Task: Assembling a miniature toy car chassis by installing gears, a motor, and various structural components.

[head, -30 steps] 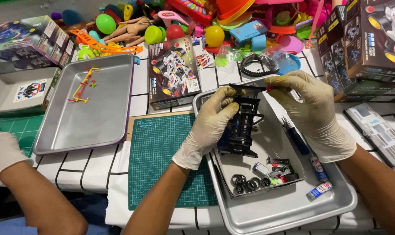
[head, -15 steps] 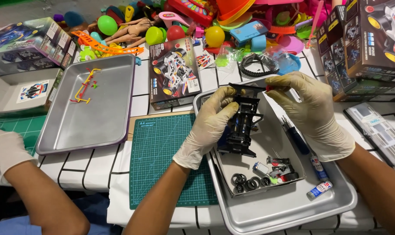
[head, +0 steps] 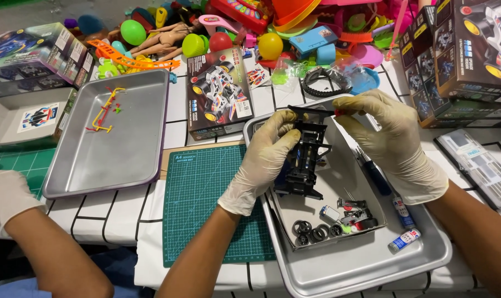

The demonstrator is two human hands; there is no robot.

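A: Closest in, a metal tray (head: 427, 259) beneath both gloved hands; small black wheels (head: 311, 230) and loose parts (head: 355, 212) lying below the left hand, two small tubes (head: 403, 241) below the right wrist.

B: Up from there, left hand (head: 264, 160) closed around the side of a black toy car chassis (head: 305, 160), fingers curled on its upper left edge; chassis held upright over the tray, between the two hands.

A: Right hand (head: 396, 146) pinching a thin red-tipped tool (head: 338, 112) at the chassis top, thumb and forefinger shut on it; blue-handled screwdriver (head: 374, 174) resting just under that palm.

B: Left of the left forearm, a green cutting mat (head: 206, 204); further left, another gloved hand (head: 4, 193), someone else's, at the frame edge; grip impossible to tell.

A: Beyond the mat, a second metal tray (head: 112, 160) holding a yellow and red parts frame (head: 104, 110); straight above the left hand, a model car box (head: 217, 94).

B: Farthest out, a heap of bright plastic toys (head: 261, 27); stacked kit boxes (head: 465, 55) above and right of the right hand.
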